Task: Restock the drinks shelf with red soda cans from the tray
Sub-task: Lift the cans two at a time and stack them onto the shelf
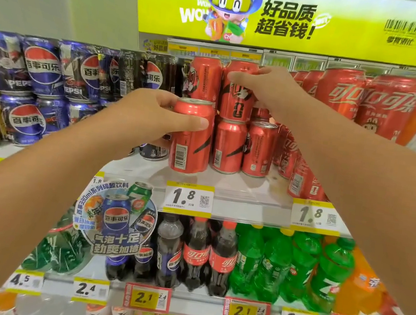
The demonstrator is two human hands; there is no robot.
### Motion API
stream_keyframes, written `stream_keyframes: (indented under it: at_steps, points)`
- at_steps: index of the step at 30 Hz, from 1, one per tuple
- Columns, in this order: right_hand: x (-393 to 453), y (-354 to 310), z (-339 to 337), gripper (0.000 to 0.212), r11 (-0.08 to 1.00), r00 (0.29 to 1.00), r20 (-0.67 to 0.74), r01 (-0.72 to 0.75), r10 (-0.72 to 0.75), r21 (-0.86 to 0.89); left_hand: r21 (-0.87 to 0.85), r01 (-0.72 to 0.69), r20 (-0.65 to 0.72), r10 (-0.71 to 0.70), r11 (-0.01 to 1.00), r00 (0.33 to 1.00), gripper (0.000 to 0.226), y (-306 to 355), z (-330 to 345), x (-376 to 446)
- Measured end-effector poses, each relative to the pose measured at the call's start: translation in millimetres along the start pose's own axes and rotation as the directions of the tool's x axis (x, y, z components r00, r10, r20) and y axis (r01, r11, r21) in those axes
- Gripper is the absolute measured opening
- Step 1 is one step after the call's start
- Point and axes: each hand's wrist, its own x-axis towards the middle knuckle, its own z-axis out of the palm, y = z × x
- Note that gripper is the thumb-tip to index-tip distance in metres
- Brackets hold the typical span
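Two hands busy at the shelf [227, 183]. Left hand [151, 115] grips a red can [190, 139] round its upper body, thumb across the front, base at the shelf's front edge beside the bottom-row cans. Right hand [261, 85] wraps the top of a stacked can [235, 100] in the upper row. Tray not in view. Cans look full: rigid, fairly heavy, smooth and likely slippery; best held mid-body, set down flat.
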Motion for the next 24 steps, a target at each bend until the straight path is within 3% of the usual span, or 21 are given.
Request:
stream_keyframes:
  at_steps: [6, 10, 12, 14, 16, 19, 24]
  points:
    - [-8, 1, -2, 0.092, 0.994, 1.000, 0.004, -0.026, 0.027, -0.111, -0.011, -0.003, 0.005, 0.003, 1.000, 1.000, 0.046, -3, 3, 3]
    - [-41, -1, -7, 0.078, 0.949, 0.978, -0.190, 0.022, -0.086, -0.314, -0.020, -0.011, 0.016, 0.011, 1.000, 1.000, 0.045, -2, 4, 2]
    - [-70, 2, -11, 0.059, 0.948, 0.958, -0.240, 0.080, -0.159, -0.308, -0.023, -0.013, 0.018, 0.013, 1.000, 1.000, 0.045, -2, 4, 1]
    - [-100, 9, -14, 0.047, 0.962, 0.979, -0.151, 0.096, -0.138, -0.254, -0.029, -0.020, 0.019, 0.020, 0.999, 1.000, 0.046, -1, 6, 1]
    - [-125, 15, -11, 0.047, 0.984, 0.998, 0.067, 0.027, -0.015, -0.173, -0.038, -0.032, 0.021, 0.033, 0.999, 0.999, 0.044, 1, 9, 0]
    - [-141, 20, 1, 0.052, 0.998, 0.945, 0.323, -0.044, 0.059, -0.055, -0.046, -0.056, 0.049, 0.058, 0.997, 0.997, 0.046, 4, 16, -3]
    - [-139, 24, 16, 0.059, 0.999, 0.952, 0.306, 0.001, -0.014, 0.041, -0.053, -0.062, 0.047, 0.064, 0.997, 0.997, 0.055, 7, 23, -6]
